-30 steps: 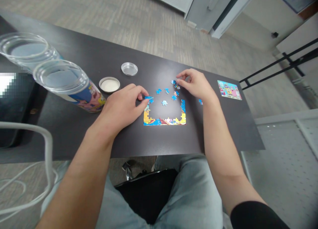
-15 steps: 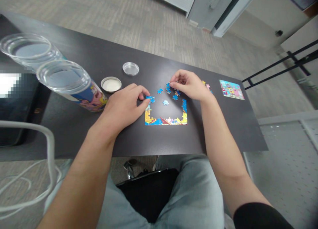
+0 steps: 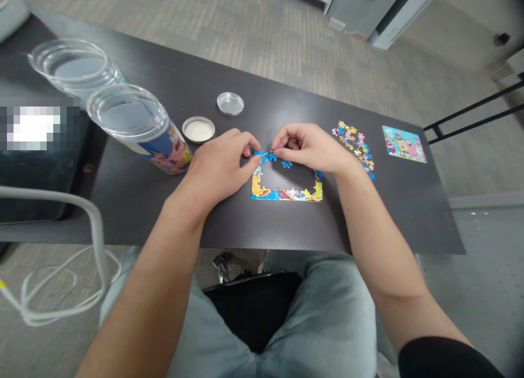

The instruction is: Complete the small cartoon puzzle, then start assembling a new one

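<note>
A partly assembled jigsaw border [image 3: 286, 195] lies flat on the dark table, with its bottom and both sides joined. At its top left corner, my left hand [image 3: 225, 162] pinches a blue corner puzzle piece [image 3: 264, 157] between thumb and forefinger. My right hand [image 3: 311, 147] is closed on a blue puzzle piece [image 3: 272, 156], held against or very close to that corner piece; whether they interlock is too small to tell. Just below the right fingertips sits a loose blue piece [image 3: 286, 163]. Other pieces under this hand are hidden.
Mixed loose pieces [image 3: 356, 146] lie right of my right hand, before a picture card [image 3: 404, 144]. Two round metal lids [image 3: 198, 129] [image 3: 230, 103] rest beyond my left hand. Clear-topped canisters [image 3: 141, 129] stand at left, near a black device [image 3: 41, 176] and white cable [image 3: 96, 230].
My right hand has brought its blue piece left and down to the corner beside my left fingertips. The view has shifted, and the loose pile at right shows more fully.
</note>
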A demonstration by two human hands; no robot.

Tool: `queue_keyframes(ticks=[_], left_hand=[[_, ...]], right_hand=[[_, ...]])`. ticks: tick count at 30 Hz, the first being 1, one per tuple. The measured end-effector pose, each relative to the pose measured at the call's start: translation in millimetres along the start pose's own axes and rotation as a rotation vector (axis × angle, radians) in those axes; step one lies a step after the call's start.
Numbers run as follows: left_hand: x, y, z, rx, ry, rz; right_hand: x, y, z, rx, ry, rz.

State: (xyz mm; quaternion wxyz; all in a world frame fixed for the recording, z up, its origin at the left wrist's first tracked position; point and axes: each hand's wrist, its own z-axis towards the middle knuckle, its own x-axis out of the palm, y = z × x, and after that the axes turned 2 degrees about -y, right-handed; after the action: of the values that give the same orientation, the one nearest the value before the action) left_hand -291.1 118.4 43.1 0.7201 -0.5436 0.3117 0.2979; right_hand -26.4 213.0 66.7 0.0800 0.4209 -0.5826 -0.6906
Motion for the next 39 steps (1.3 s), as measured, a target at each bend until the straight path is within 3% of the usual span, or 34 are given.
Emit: queue_keyframes(ticks=[39], left_hand=[[-3.7,-1.8,1.0,0.006,0.033,-0.009]], right_hand=[[6.6,-2.6,2.7,-0.061,-0.069,-0.261]])
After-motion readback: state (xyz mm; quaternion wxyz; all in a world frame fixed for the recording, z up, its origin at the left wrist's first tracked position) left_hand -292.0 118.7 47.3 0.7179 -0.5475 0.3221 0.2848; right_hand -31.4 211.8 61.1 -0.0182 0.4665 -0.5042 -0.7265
